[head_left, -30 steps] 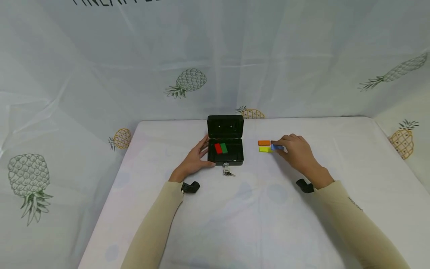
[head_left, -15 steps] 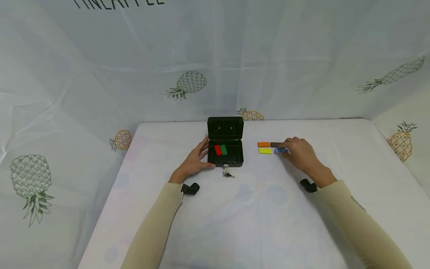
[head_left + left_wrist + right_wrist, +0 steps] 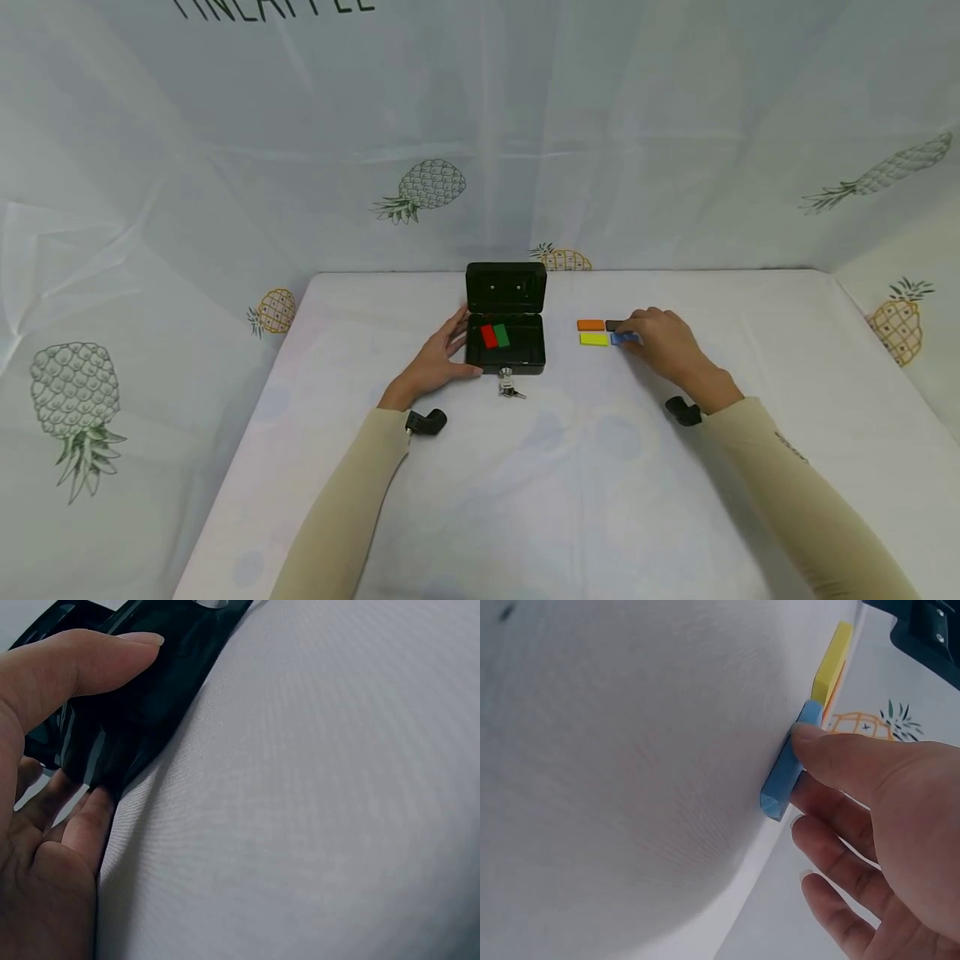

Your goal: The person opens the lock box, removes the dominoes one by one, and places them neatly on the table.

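While the left hand (image 3: 429, 360) rests against the side of an open black box (image 3: 529, 340), the right hand (image 3: 667, 346) pinches a blue block (image 3: 786, 777).

The left hand's fingers lie loosely extended along the box's left side, its thumb spread to the front; the right hand's thumb presses the blue block from one side, with a finger opposite and the other fingers apart from it. The blue block sits just right of a yellow block (image 3: 593, 339) and in front of a dark block (image 3: 612, 325), partly covered by the hand; an orange block (image 3: 590, 325) lies behind the yellow one. In the box are a red block (image 3: 489, 336) and a green block (image 3: 502, 335), side by side; keys (image 3: 512, 392) hang at its front.
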Tool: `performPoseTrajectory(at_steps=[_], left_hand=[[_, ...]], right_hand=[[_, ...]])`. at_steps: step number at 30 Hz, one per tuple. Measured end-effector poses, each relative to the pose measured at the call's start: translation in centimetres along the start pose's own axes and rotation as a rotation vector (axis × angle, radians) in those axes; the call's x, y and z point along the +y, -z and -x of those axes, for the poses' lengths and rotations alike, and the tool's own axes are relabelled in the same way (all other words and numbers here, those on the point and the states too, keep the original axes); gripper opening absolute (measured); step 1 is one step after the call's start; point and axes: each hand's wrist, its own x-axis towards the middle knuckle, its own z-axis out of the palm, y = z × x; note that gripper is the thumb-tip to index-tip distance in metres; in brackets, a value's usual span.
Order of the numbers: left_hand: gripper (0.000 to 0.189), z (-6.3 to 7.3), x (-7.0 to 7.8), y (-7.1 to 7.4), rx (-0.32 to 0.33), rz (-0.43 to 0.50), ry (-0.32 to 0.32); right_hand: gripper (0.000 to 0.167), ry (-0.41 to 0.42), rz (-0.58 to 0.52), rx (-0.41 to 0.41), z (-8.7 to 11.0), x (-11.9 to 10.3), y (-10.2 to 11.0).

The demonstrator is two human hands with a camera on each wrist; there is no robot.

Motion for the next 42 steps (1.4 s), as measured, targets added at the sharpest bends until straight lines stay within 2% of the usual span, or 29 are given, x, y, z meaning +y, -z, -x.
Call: performPoseTrajectory(at_steps=[17, 21, 28, 35, 42], left_hand=[[0.119, 0.2, 0.3, 0.0, -0.014, 0.023, 0.03], [0.119, 0.1, 0.2, 0.0, -0.012, 0.02, 0.042], [0.12, -0.1, 0.0, 0.1, -0.009, 0.024, 0.024], [0.119, -0.2, -0.1, 0.2, -0.01, 0.024, 0.015], [0.119, -0.2, -0.1, 0.1, -0.018, 0.024, 0.02]], right_hand=[[0.028, 0.035, -0.015, 0.021, 0.0, -0.4, 0.2], [0.031, 0.059, -0.028, 0.058, 0.0, -1.0, 0.6], [0.028, 0.139, -0.047, 0.158, -0.6, -3.9, 1.4], [0.025, 0.157, -0.046, 0.134, -2.0, -7.3, 1.4], [0.024, 0.216, -0.054, 0.118, -3.3, -9.8, 0.2]])
